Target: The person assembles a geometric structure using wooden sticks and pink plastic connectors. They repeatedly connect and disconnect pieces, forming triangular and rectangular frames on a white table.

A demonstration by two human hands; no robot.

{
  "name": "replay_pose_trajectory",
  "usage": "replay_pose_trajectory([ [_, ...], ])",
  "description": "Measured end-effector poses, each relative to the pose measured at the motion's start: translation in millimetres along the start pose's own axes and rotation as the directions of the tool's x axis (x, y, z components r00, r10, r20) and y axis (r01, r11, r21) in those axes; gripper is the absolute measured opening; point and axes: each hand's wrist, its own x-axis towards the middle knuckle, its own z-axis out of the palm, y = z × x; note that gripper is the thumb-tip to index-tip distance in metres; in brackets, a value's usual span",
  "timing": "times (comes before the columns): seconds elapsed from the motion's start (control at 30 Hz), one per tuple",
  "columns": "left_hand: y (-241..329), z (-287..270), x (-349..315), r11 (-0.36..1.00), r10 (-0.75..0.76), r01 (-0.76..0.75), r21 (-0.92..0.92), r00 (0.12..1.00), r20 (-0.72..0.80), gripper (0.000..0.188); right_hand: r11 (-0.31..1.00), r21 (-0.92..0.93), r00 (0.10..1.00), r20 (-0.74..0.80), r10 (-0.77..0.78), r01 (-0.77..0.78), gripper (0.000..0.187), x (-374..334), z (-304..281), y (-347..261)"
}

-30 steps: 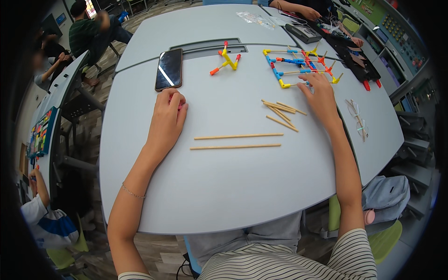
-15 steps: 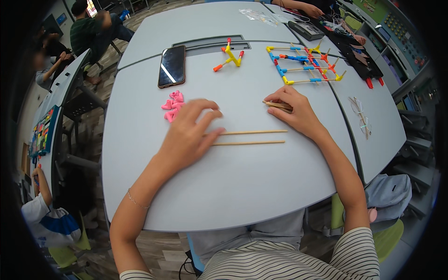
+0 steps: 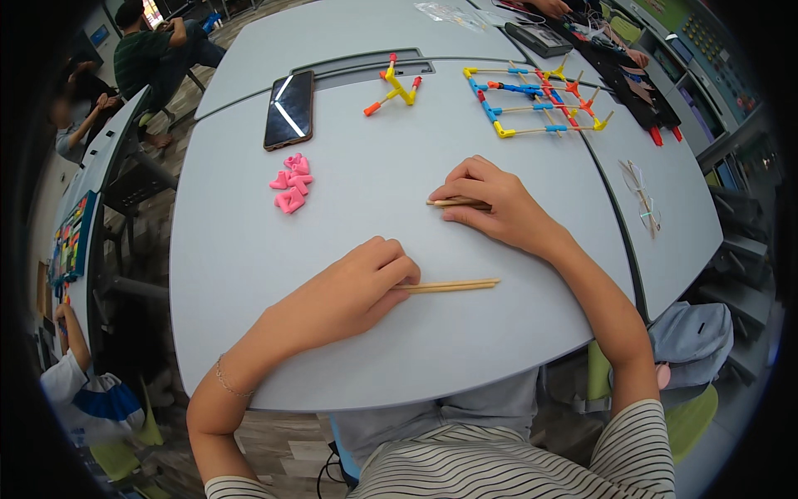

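Observation:
Two thin wooden sticks [image 3: 457,286] lie side by side near the front of the white table, and my left hand [image 3: 362,283] pinches their left ends. Above and to the right, my right hand [image 3: 490,204] is closed around a small bundle of wooden sticks [image 3: 449,202], whose left tips poke out past the fingers. Pink plastic connectors [image 3: 291,183] sit in a small heap, up and left of my left hand. Beyond my right hand stands a frame of sticks [image 3: 536,104] joined by blue, yellow and red connectors.
A dark smartphone [image 3: 289,111] lies at the far left of the table. Next to it is a small yellow and red connector piece [image 3: 399,93]. Tied sticks [image 3: 640,200] rest on the right-hand table. Other people sit at the upper left, lower left and upper right.
My left hand has come nearer and closed on the two sticks, which were spaced apart and now lie together. My right hand has shifted left and slightly nearer with its bundle.

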Motion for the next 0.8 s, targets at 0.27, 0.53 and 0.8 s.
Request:
replay_pose_trajectory([
  [0.27, 2, -12, -4, 0.992, -0.087, 0.097, -0.085, 0.99, 0.114, 0.016, 0.999, -0.042, 0.997, -0.078, -0.004, 0.001, 0.023, -3, -11, 6],
  [0.53, -43, -32, -2, 0.938, -0.246, 0.099, -0.333, 0.865, -0.437, 0.019, 0.97, 0.217, 0.849, -0.487, 0.206, -0.111, 0.027, -5, -31, 45],
  [0.8, -52, -40, -4, 0.953, -0.259, 0.057, -0.296, 0.661, -0.704, 0.026, 0.984, 0.168, 0.841, -0.523, 0.136, -0.055, 0.029, -4, -20, 38],
])
